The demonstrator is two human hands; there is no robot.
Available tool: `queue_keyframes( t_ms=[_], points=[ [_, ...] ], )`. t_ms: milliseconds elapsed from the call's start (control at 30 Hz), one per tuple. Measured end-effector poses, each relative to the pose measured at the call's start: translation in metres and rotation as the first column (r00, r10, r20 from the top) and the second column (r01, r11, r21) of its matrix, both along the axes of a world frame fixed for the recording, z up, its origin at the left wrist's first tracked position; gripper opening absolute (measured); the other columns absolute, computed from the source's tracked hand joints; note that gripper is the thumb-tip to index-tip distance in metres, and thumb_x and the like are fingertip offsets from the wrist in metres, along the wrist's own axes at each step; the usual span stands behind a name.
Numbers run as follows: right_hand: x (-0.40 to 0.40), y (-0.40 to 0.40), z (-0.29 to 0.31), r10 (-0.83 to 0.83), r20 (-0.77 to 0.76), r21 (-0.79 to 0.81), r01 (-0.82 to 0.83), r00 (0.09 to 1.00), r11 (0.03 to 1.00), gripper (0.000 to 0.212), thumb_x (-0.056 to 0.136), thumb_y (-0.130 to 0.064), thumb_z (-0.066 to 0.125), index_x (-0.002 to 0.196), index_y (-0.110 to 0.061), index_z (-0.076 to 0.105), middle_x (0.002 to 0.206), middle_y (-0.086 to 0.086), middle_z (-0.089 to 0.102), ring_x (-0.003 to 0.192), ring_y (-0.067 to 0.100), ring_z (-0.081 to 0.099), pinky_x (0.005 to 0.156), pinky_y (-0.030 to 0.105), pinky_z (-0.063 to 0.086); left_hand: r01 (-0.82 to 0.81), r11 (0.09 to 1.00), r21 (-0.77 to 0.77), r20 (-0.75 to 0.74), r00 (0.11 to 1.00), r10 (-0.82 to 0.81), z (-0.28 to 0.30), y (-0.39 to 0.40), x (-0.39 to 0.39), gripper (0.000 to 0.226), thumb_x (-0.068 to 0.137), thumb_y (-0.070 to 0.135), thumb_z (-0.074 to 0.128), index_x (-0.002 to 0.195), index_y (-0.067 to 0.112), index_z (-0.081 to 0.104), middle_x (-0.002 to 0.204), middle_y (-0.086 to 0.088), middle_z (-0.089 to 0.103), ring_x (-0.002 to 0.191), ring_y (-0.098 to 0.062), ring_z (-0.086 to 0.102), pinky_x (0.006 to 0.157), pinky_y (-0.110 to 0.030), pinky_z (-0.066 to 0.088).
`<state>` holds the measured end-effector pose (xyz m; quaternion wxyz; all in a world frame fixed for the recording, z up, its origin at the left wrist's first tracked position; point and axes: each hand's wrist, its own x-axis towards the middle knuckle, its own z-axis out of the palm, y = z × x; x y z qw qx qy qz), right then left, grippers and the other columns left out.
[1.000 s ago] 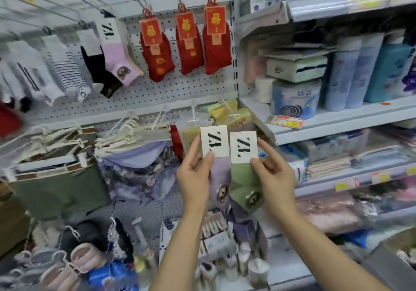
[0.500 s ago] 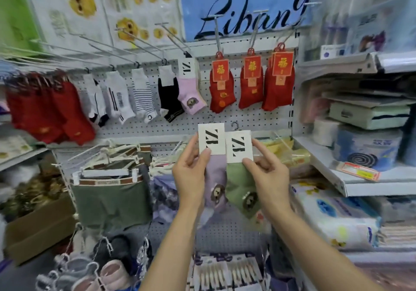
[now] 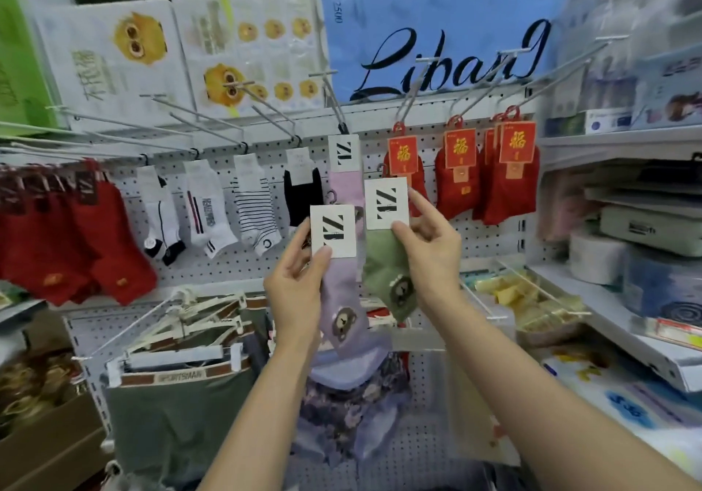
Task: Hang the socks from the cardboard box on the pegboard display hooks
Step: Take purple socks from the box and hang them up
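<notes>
Two carded socks are held up before the white perforated pegboard (image 3: 212, 262). The lilac bear-patch sock (image 3: 342, 300) is pinched at its white card by the left hand (image 3: 294, 285); the green bear-patch sock (image 3: 387, 262) is pinched at its card by the right hand (image 3: 429, 247), slightly higher. A pink carded sock (image 3: 347, 183) is hung on a long wire hook (image 3: 334, 105) just behind, red socks with gold-lettered tags (image 3: 505, 183) beside it.
</notes>
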<state>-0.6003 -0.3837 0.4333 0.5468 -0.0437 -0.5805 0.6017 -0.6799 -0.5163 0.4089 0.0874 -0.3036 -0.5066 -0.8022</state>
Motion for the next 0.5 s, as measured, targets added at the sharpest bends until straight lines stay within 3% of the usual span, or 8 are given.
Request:
queue_keyframes(
  t_ms=[100, 200, 300, 433, 500],
  points=[
    [-0.037, 0.010, 0.027, -0.024, 0.009, 0.038, 0.024, 1.000, 0.999, 0.053, 0.091, 0.000, 0.064, 0.139, -0.020, 0.055, 0.091, 0.003, 0.071, 0.079, 0.011, 0.068, 0.074, 0.027, 0.059, 0.007, 1.000, 0.006, -0.019, 1.000, -0.007, 0.008, 0.002, -0.018, 0.051, 0.088, 0.008, 0.071, 0.123, 0.044, 0.061, 0.119, -0.003, 0.072, 0.109, -0.019, 0.068, 0.091, -0.031, 0.055],
    [-0.070, 0.022, 0.049, -0.079, 0.020, 0.103, 0.077, 0.997, 0.992, 0.056, 0.090, -0.002, 0.065, 0.140, -0.024, 0.054, 0.088, -0.004, 0.069, 0.073, 0.011, 0.063, 0.073, 0.035, 0.060, -0.006, 1.000, 0.020, -0.032, 0.999, 0.007, 0.015, 0.009, -0.031, 0.050, 0.089, 0.008, 0.071, 0.119, 0.047, 0.062, 0.122, -0.006, 0.070, 0.113, -0.023, 0.067, 0.099, -0.041, 0.053],
    [-0.094, 0.036, 0.069, -0.101, 0.041, 0.149, 0.094, 0.994, 0.984, 0.057, 0.090, -0.002, 0.062, 0.141, -0.023, 0.052, 0.083, -0.009, 0.063, 0.060, 0.001, 0.056, 0.060, 0.023, 0.053, -0.021, 0.999, 0.028, -0.038, 0.999, 0.022, 0.019, 0.019, -0.039, 0.051, 0.089, 0.004, 0.069, 0.121, 0.044, 0.061, 0.107, -0.002, 0.076, 0.104, -0.022, 0.070, 0.096, -0.044, 0.055],
    [-0.121, 0.049, 0.082, -0.129, 0.049, 0.181, 0.119, 0.990, 0.976, 0.058, 0.088, -0.002, 0.061, 0.141, -0.026, 0.053, 0.092, -0.007, 0.062, 0.064, 0.007, 0.055, 0.057, 0.021, 0.049, -0.035, 0.999, 0.025, -0.030, 0.999, 0.036, 0.021, 0.031, -0.049, 0.052, 0.089, 0.003, 0.070, 0.130, 0.034, 0.059, 0.095, 0.009, 0.077, 0.095, -0.015, 0.072, 0.090, -0.043, 0.058],
    [-0.132, 0.053, 0.087, -0.107, 0.053, 0.189, 0.095, 0.993, 0.977, 0.058, 0.089, -0.001, 0.061, 0.141, -0.026, 0.054, 0.094, -0.008, 0.064, 0.062, 0.005, 0.055, 0.057, 0.020, 0.050, -0.054, 0.998, 0.033, -0.016, 0.998, 0.055, 0.023, 0.036, -0.054, 0.052, 0.088, 0.003, 0.071, 0.132, 0.029, 0.060, 0.095, 0.006, 0.077, 0.092, -0.014, 0.071, 0.090, -0.045, 0.058]
  ],
)
